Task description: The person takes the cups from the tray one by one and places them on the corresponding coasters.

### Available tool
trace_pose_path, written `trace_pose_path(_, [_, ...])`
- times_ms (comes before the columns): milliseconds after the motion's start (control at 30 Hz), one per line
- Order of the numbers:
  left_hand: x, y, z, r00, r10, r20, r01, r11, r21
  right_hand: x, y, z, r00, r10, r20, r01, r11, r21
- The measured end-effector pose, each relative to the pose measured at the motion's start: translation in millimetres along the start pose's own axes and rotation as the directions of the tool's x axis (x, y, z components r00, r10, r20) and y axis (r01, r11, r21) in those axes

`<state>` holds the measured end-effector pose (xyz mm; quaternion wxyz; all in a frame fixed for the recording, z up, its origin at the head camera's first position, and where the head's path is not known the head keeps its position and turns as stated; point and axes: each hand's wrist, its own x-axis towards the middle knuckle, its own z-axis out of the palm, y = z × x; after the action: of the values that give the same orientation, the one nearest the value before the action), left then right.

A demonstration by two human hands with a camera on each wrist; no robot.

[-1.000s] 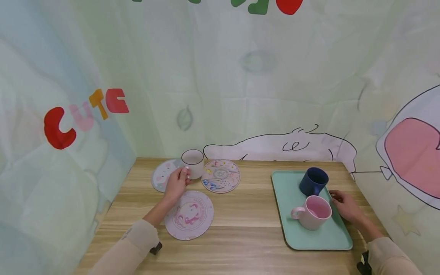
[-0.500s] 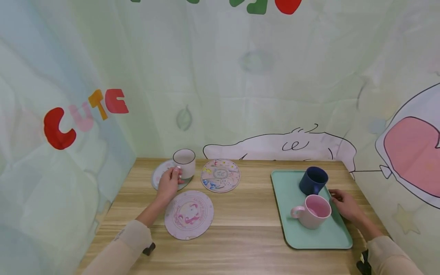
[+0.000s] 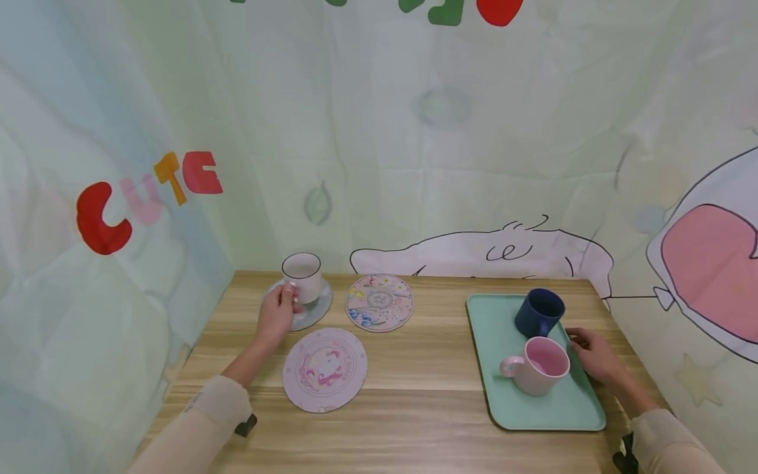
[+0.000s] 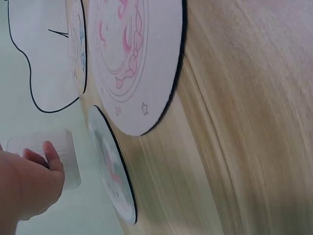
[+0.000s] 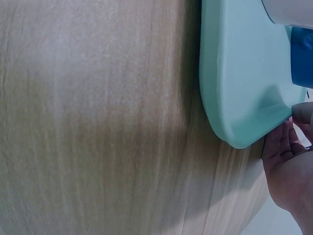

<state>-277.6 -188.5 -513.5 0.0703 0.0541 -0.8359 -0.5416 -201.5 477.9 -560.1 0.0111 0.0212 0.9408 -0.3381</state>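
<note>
L hand (image 3: 276,315) grips white mug (image 3: 306,284) (wall txt (image 3: 152,191): "CUTE").

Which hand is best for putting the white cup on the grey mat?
Probably the left hand: it holds the white cup above the grey mat. The right hand is far away, beside the green tray.

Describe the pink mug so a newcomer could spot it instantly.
On the wooden table, a mint-green tray lies at the right. On it, the pink mug sits in front, handle pointing left; its colour sets it apart from the navy mug behind it.
</note>
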Motion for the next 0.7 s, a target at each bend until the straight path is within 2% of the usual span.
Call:
trace_pose_path(367, [6.9,-14.6,-8.3,0.999,0.012,-0.041,-0.013,0.999,-0.043,0.4,1,1,0.999,0.041,0.026,-0.041,0.999,0.006])
trace_pose_path(700, [7.4,-23.3,-12.6,0.998,-0.022,-0.054,0.019,0.998,-0.053,-0.5,-1,1,0.997,0.066,0.043,-0.066,0.998,-0.001])
